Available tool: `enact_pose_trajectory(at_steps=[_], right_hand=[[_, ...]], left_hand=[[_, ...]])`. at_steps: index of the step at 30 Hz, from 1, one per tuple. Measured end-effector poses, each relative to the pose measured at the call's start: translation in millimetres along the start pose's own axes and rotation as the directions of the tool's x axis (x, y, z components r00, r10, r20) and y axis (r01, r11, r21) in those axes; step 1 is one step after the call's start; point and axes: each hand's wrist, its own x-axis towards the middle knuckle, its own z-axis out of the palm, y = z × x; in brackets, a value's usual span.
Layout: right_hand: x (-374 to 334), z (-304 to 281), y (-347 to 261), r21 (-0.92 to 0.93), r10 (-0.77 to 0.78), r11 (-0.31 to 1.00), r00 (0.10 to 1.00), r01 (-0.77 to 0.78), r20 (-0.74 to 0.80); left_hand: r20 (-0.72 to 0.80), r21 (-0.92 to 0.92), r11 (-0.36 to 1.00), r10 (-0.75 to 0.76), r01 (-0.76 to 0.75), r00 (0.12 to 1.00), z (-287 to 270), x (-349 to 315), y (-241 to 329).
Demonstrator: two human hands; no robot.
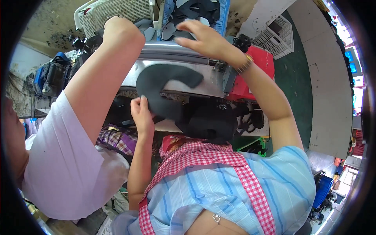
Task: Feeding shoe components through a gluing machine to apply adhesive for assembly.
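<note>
My left hand pinches the lower left edge of a dark grey, hook-shaped flat piece, thumb on top. The piece lies partly on a shiny metal plate of a machine, and its lower end hangs over the plate's near edge. My right hand, fingers spread and slightly blurred, is raised above the metal roller. It is just short of a blue basket heaped with dark and grey cut pieces. Nothing shows in that hand.
At my left a co-worker's arm reaches across to a white basket with grey pieces. The machine's red side is at the right, near a white crate. Black items lie before the plate; a green basket is lower.
</note>
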Motion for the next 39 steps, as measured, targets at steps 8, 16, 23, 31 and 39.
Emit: enact_pose_trajectory(at_steps=[8, 16, 23, 31, 39], right_hand=[[83.7, 53.1, 58.6, -0.183, 0.316, 0.948, 0.837, -0.260, 0.448], [-12.6, 49.1, -85.5, -0.508, -0.261, 0.795, 0.943, 0.332, 0.208], [10.4, -23.0, -21.9, -0.045, 0.177, 0.984, 0.980, -0.173, 0.086], [101.4, 67.2, 63.0, -0.063, 0.292, 0.939, 0.687, -0.337, 0.665], [171.4, -2.1, 98.9, 0.232, -0.044, 0.968, 0.849, -0.094, 0.526]], left_hand=[[0.234, -0.031, 0.996, -0.076, 0.086, 0.969, 18.7, 26.0, 39.9], [0.371, -0.284, 0.929, -0.122, 0.237, 0.921, 28.4, 47.2, 50.5], [0.198, -0.114, 0.935, -0.309, 0.335, 0.930, -18.2, -2.6, 24.4], [0.175, 0.067, 0.996, -0.069, 0.058, 0.982, 24.4, 13.0, 22.7], [0.685, 0.646, 0.389, 0.086, -0.657, 0.724, 73.2, -53.0, -89.1]])
